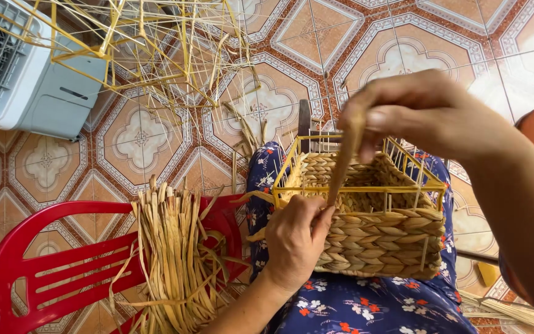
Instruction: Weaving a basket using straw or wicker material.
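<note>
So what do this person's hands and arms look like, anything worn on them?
Both are bare: the left hand and right hand show no gloves, rings, watch or bracelets, and no sleeves reach either forearm. Fingernails are short and unpainted. The only clothing visible is a dark blue floral garment over the lap.

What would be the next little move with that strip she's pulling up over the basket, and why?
Probably tuck the strip down behind the next yellow wire upright. The right hand holds it taut above the basket, the left hand pinches it at the rim, and the wire frame above the woven rows is bare.
</note>
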